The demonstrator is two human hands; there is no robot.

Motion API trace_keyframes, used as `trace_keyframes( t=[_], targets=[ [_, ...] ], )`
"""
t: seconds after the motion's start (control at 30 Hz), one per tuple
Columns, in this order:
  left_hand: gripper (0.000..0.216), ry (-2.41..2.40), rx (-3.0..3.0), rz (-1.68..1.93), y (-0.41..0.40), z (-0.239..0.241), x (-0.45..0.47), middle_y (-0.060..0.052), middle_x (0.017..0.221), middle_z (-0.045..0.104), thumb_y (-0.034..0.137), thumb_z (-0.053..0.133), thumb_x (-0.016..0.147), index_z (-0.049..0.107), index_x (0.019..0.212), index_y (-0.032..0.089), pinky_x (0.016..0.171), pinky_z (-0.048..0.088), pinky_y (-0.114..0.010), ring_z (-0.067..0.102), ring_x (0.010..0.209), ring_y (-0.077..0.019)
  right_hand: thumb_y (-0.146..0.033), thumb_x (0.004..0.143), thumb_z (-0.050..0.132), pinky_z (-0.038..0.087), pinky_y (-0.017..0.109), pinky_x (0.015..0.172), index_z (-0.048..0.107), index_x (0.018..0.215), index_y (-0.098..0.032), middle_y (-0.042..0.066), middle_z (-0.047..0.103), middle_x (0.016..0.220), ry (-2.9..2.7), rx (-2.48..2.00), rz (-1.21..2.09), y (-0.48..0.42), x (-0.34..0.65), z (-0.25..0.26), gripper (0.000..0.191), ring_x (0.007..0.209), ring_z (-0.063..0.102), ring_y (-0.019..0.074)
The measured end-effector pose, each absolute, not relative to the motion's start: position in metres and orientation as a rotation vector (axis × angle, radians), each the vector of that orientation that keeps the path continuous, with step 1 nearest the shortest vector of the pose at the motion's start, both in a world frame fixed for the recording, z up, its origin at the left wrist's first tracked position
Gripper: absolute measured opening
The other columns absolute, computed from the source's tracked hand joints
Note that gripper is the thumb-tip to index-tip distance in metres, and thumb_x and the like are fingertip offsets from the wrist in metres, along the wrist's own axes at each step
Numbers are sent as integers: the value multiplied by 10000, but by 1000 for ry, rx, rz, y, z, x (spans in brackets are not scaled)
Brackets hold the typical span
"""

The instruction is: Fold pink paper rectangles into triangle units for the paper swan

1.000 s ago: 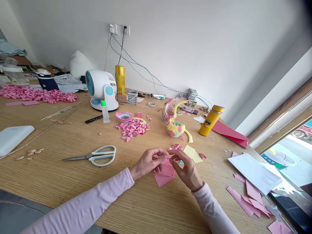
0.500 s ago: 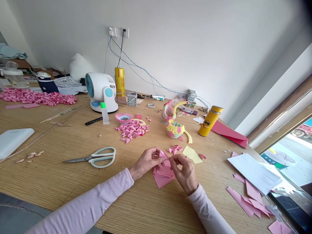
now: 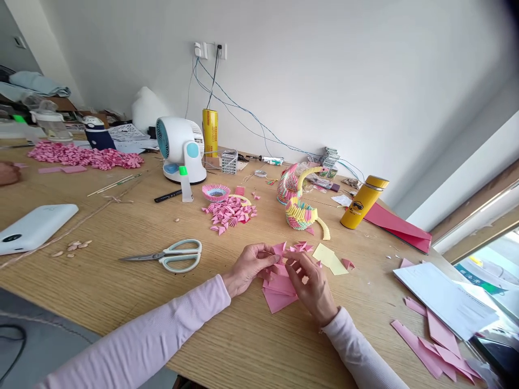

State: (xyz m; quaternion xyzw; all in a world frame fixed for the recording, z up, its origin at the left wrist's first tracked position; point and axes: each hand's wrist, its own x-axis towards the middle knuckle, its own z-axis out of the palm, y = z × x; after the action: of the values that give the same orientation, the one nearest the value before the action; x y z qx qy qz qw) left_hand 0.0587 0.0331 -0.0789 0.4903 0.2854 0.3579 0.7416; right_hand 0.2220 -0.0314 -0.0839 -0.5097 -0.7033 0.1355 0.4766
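Pinching pink paper [image 3: 279, 248] in left hand [image 3: 250, 268], likely to keep steady; cannot tell grip of right hand [image 3: 311, 282].

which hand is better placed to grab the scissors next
Probably the left hand, though it holds pink paper: the scissors lie on its side, handles toward it, and the right hand is farther away.

Cam view had swung L, so table [image 3: 93, 286] slid R in frame; another person's hand [image 3: 8, 174] came in, blurred, at far L edge, w/ a 2nd green-capped bottle [image 3: 20, 120] beyond it; black cable [image 3: 25, 340] appeared bottom L; phone [image 3: 497, 350] got partly cut off at R; R hand [image 3: 311, 282] uncurled its fingers vs. 0.5 s prior; pink paper piece [image 3: 279, 249] in L hand [image 3: 249, 267] tipped toward R.
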Motion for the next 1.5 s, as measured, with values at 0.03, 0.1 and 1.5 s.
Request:
trace_keyframes(
  t=[0.03,0.1,1.5],
  targets=[
    [387,630,1091,780,33,-79,59,-53,753,663,367,790,655,624,881,101,443,471,-194,603,557,-106,-256,903,496,466,250,546,647,1042,-226,57,637,862,-1797,-1219,288,-31,224,-82,207,670,595,158],
    [399,618,1095,760,33,-80,58,-42,689,652,378,787,657,626,891,97,437,458,-194,588,534,-105,-230,912,491,475,259,588,671,1020,-249,62,648,905,-1896,-1195,227,-30,228,-80,212,742,611,173],
    [428,801,1099,739,31,-75,62,-42,711,671,255,829,579,583,884,85,508,456,-216,597,497,-93,-265,859,552,467,228,549,451,1121,-207,33,610,835,-1508,-1184,694,-23,220,-92,286,698,609,151]
  ],
)
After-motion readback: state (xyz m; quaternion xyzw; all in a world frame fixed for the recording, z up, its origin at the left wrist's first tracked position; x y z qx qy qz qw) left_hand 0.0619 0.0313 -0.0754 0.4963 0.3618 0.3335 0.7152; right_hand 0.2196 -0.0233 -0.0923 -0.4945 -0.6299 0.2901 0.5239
